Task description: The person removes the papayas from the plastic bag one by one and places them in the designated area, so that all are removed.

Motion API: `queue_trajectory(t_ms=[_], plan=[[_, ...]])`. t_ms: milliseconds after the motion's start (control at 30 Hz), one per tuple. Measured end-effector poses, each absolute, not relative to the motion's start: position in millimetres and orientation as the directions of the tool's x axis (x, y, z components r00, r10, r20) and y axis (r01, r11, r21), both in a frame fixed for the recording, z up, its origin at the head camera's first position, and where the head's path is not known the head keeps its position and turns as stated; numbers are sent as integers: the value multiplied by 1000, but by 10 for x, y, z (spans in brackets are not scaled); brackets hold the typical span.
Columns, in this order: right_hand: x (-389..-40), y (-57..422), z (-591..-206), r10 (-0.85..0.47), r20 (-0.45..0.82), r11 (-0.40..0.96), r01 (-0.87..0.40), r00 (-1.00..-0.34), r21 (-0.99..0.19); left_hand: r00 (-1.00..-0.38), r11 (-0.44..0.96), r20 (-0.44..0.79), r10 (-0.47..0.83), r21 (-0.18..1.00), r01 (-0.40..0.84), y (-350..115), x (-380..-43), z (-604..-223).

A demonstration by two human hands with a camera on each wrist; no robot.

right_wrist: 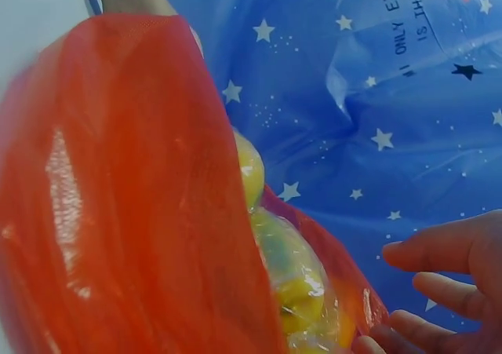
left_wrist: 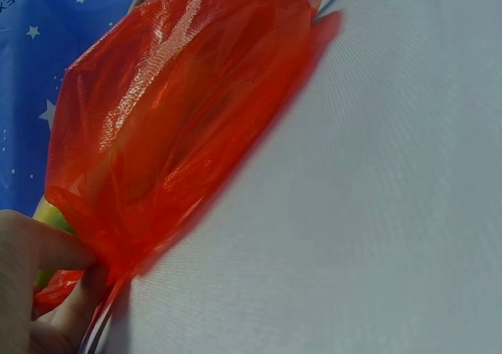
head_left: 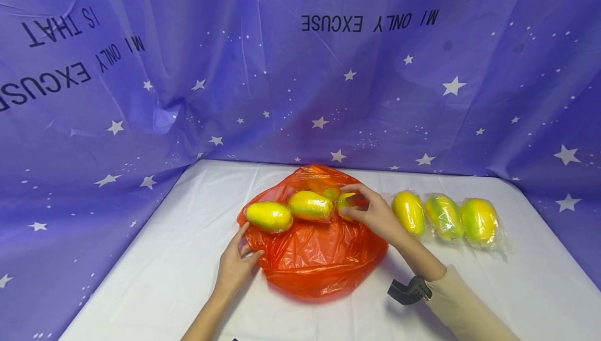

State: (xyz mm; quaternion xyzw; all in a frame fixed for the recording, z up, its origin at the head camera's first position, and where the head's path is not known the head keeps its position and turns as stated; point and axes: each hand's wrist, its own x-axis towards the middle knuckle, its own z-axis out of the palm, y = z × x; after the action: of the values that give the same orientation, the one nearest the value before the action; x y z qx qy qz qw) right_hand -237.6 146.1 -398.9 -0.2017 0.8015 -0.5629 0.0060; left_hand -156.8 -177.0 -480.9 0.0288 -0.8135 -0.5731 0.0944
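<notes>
Two yellow mangoes in clear wrap, a left one (head_left: 269,217) and a middle one (head_left: 311,205), lie in the mouth of a red plastic bag (head_left: 324,278). My left hand (head_left: 235,268) pinches the bag's left edge between thumb and finger, as the left wrist view also shows. At the bag's right side, my right hand (head_left: 375,213) has its fingers spread around a third mango (head_left: 344,204), partly hidden by them. The right wrist view has those fingers (right_wrist: 439,248) apart, beside a wrapped mango (right_wrist: 294,279) and the red film.
Three more wrapped mangoes, a near-left one (head_left: 408,213), a middle one (head_left: 443,217) and a far-right one (head_left: 480,222), sit in a row on the white table (head_left: 530,278). A purple star-printed cloth (head_left: 281,96) hangs behind. A black strap (head_left: 407,292) is by the right sleeve.
</notes>
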Motion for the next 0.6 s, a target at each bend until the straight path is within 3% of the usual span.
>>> queue_trajectory(t_ms=[300,600], plan=[[-2497,1204,-4038,-417,271,374,-436,-868,-819,-981,327,120,-150,943,65,-1780,-1576,-4811],[-2554,1002,-4071,-502,296,526,-559,-813,-641,-982,318,116,-149,946,64,-1774,-1573,-4813]])
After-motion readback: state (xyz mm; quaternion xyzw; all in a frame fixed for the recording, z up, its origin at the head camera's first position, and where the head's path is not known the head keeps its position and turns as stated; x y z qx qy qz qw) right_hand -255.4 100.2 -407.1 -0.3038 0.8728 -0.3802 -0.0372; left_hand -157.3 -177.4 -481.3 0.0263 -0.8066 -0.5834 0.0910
